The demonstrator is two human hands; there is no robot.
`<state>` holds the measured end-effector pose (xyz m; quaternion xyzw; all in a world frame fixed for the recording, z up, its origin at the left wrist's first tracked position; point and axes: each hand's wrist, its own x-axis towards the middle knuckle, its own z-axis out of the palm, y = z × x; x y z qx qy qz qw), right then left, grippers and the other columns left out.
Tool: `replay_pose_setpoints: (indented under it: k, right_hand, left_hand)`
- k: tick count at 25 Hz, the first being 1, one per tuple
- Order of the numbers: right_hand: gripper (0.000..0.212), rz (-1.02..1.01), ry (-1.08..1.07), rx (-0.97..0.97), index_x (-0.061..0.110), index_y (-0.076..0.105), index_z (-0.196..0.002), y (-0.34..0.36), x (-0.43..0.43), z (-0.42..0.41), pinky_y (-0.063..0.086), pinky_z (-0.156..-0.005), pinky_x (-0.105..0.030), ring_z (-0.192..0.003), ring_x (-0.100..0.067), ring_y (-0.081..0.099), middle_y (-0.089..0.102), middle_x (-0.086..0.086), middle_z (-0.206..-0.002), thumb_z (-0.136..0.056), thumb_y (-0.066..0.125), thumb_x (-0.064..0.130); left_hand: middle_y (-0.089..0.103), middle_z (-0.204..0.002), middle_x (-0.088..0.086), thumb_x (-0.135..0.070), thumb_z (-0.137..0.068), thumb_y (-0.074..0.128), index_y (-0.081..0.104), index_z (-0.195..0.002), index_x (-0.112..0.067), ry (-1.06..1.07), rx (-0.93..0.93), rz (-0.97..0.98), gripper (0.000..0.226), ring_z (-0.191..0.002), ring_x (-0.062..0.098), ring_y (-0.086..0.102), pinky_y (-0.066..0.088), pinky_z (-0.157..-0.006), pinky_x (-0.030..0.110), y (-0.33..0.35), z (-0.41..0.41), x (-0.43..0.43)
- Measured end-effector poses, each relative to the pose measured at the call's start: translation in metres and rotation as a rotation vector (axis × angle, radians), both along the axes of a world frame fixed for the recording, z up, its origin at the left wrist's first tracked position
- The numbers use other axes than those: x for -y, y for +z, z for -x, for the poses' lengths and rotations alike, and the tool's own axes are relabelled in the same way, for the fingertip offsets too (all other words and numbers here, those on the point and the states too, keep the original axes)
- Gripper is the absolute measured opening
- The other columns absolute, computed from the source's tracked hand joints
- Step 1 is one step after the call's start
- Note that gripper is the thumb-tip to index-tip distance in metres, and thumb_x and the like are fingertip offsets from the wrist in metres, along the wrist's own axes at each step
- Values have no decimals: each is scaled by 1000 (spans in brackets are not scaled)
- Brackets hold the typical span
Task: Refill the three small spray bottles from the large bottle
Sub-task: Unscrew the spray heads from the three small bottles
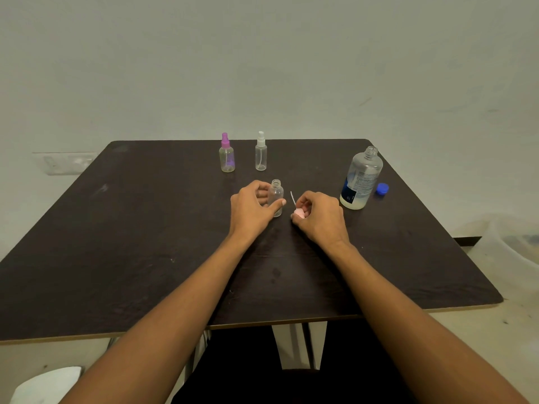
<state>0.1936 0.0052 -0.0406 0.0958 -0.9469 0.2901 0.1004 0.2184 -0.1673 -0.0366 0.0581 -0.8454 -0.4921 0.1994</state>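
Three small spray bottles stand on the table (116,228). The left hand (253,211) grips one, the uncapped bottle (276,196). Just beside it, the right hand (318,217) pinches one pink spray head (299,213) (dip tube pointing up). Beyond the left grip stand the other two, a purple-topped bottle (227,154) and a white-topped bottle (260,153). One open large bottle (361,179) and one blue cap (382,189) sit beyond and to the right of the right hand.

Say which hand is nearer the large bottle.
Right. The right hand, pinching the pink spray cap, is beside the large bottle; the left hand holds the small bottle farther off.
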Motion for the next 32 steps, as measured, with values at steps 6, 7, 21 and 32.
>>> replay_pose_setpoints:
  k: [6, 7, 21, 32]
  right_hand:
    - [25, 3, -7, -13, 29, 71, -94, -1, 0, 0, 60, -77, -40, -85, -14, 66, 66, 11, -88, -76, 85, 37]
    - [26, 2, -9, -10, 29, 71, -95, -1, 0, 0, 60, -78, -41, -85, -14, 67, 66, 11, -88, -76, 85, 38]
    - [33, 24, 14, -75, 28, 72, -100, 6, -5, 0, 61, -78, -40, -82, -10, 65, 67, 8, -91, -77, 82, 49]
    - [15, 356, 97, -245, 30, 73, -106, 71, -18, -26, 59, -74, -23, -98, -4, 68, 70, 17, -106, -90, 73, 33]
  left_hand:
    - [78, -102, -5, -27, -74, 95, 72, -117, -14, -20, 18, 2, 51, -91, 1, 74, 61, -84, 17, -7, 2, 1]
    - [78, -103, -4, -26, -73, 95, 71, -117, -14, -24, 23, -1, 52, -92, 1, 74, 62, -86, 20, -7, 2, 1]
    - [75, -122, -3, -33, -70, 97, 65, -131, -14, -50, 44, 25, 71, -110, 4, 70, 58, -97, 24, -1, -5, 6]
    - [66, -132, -16, -32, -80, 91, 60, -139, -26, -48, -98, 43, 67, -120, -4, 63, 51, -99, 16, 27, -60, 45]
